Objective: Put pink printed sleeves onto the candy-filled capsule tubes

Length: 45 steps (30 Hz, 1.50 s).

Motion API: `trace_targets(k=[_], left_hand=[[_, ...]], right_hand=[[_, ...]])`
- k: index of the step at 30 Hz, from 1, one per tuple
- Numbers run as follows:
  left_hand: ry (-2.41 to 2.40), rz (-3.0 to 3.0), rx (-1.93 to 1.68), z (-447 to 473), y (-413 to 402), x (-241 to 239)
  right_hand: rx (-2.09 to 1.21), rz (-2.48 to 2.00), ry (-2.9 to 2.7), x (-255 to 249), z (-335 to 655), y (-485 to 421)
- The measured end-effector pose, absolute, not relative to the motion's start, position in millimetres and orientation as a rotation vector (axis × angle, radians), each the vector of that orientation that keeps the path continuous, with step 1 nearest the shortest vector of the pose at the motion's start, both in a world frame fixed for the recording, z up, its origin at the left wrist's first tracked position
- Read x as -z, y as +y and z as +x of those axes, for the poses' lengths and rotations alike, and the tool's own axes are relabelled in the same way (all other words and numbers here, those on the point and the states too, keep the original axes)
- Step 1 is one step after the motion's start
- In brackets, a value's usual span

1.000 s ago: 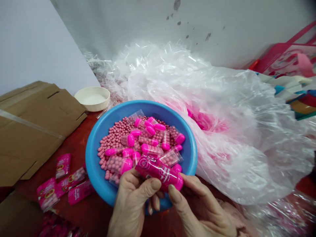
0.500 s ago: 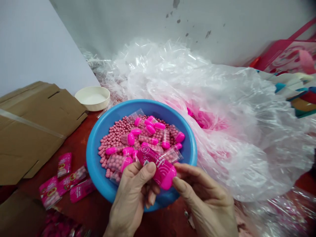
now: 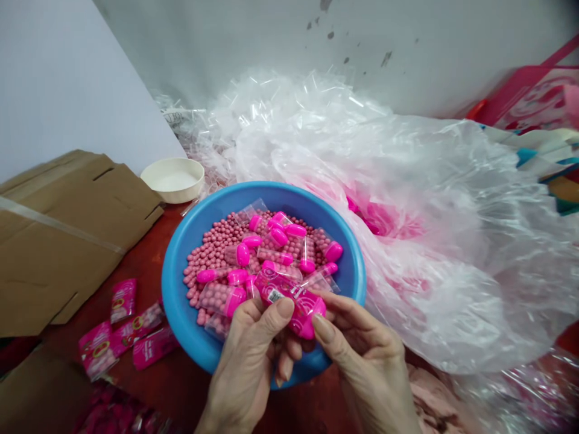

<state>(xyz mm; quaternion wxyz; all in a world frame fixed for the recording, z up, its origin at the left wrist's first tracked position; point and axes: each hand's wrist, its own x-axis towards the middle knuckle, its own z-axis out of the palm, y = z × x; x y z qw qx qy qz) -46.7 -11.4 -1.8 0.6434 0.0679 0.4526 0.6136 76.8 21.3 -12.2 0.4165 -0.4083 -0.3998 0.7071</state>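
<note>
Between my two hands is a small candy container (image 3: 309, 308) with a bright pink cap and a pink printed sleeve; a barcode shows on it. My left hand (image 3: 246, 361) grips its body, thumb on top. The fingers of my right hand (image 3: 368, 355) pinch the capped end. Both hands are over the near rim of a blue basin (image 3: 172, 307). Inside the basin lie loose pink candy balls (image 3: 205, 250) and several clear containers with pink caps (image 3: 224, 298), filled with the same balls.
Finished-looking pink packs (image 3: 96, 349) lie left of the basin on the red table (image 3: 149, 265). Flattened cardboard (image 3: 67, 235) and a white bowl (image 3: 174, 181) are beyond them. A large clear plastic bag (image 3: 443, 253) with pink pieces inside spreads to the right. Clear sleeves (image 3: 280, 99) are heaped behind.
The candy container has turned and tilted a little, so its barcode shows more. My right hand has drawn slightly up and left at the cap. The view has shifted slightly.
</note>
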Motion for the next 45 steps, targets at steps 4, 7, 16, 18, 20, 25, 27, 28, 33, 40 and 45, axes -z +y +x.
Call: trace_targets(k=[4,7,16,18,20,25,27,28,33,40,45], left_hand=[[1.042,0.138,-1.396,-45,-11,0],[1.082,0.125,-1.415,-44,-12,1],[1.009,0.161,-1.453,-46,-10,2],[1.015,0.149,-1.546,-50,-8,0],[1.055,0.165,-1.601,-52,-7,-2],[1.112,0.263,-1.562,-52,-9,-1],[1.137,0.275,-1.549,-52,-10,0],[1.141,0.281,-1.534,-52,-11,0],[1.120,0.277,-1.477,-56,-10,-3],[1.314,0.330,-1.689,-48,-12,-1],[1.569,0.473,-1.742,-48,-18,4]], right_hand=[[-1.792,-1.013,-0.992,11,76,20],[-1.747,-1.016,-1.007,9,74,17],[-1.394,-1.005,-1.223,11,78,14],[-1.337,-0.955,-1.331,13,85,17],[-1.291,-0.887,-1.429,16,90,18],[-1.266,-0.908,-1.432,21,95,14],[-1.266,-0.939,-1.420,22,95,11],[-1.268,-0.938,-1.436,23,95,9],[-1.211,-0.946,-1.556,25,97,5],[-1.349,-1.087,-1.302,18,94,5],[-1.470,-1.052,-1.140,17,87,3]])
